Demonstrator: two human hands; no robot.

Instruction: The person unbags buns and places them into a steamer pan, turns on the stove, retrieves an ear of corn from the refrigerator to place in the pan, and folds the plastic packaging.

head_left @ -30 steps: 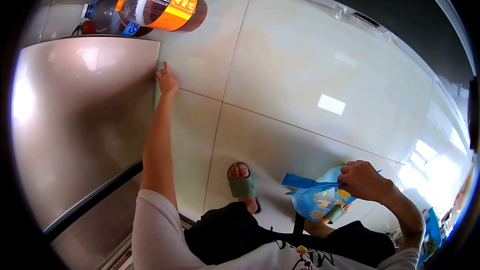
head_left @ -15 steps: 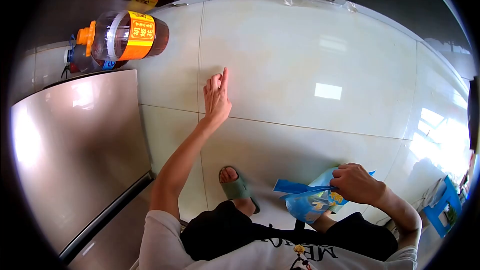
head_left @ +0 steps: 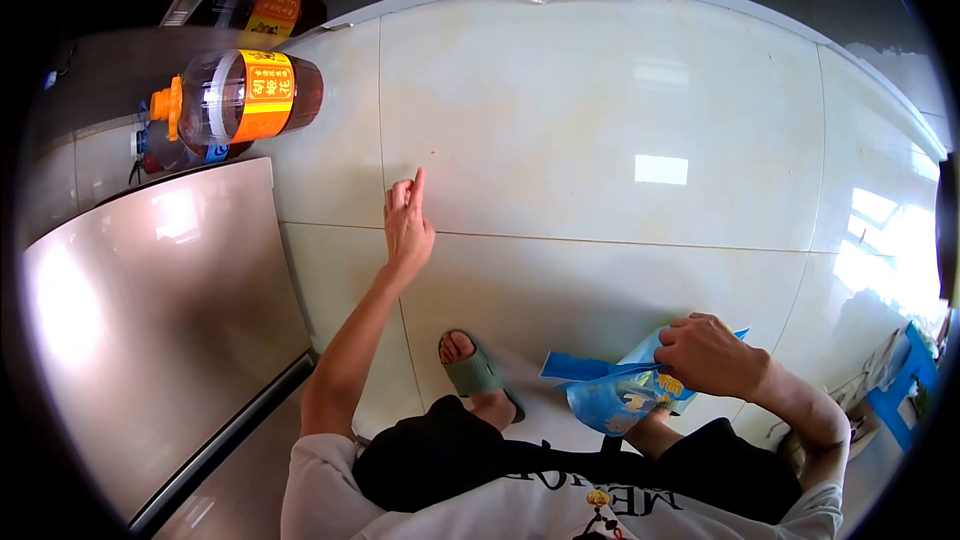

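Above the pale tiled floor (head_left: 560, 70), my left hand (head_left: 408, 230) reaches forward with its index finger stretched out and the other fingers partly bent. Nothing shows in it. A tiny reddish speck (head_left: 433, 152) lies on the floor just beyond its fingertip. My right hand (head_left: 712, 355) is closed round the top edge of a blue plastic bag (head_left: 610, 400) with yellow and white print. The bag hangs in front of my leg, and its contents are hidden.
At the left stands a large oil bottle (head_left: 250, 95) with an orange cap and label. Another bottle (head_left: 160, 145) is partly hidden behind it. A shiny metallic appliance door (head_left: 180, 310) borders the left side. A blue plastic object (head_left: 905, 385) is at far right. A green slipper (head_left: 475, 372) is on my foot.
My left hand has drawn back slightly toward me and left, exposing the speck. The right hand keeps its grip on the bag. The view has shifted a little.
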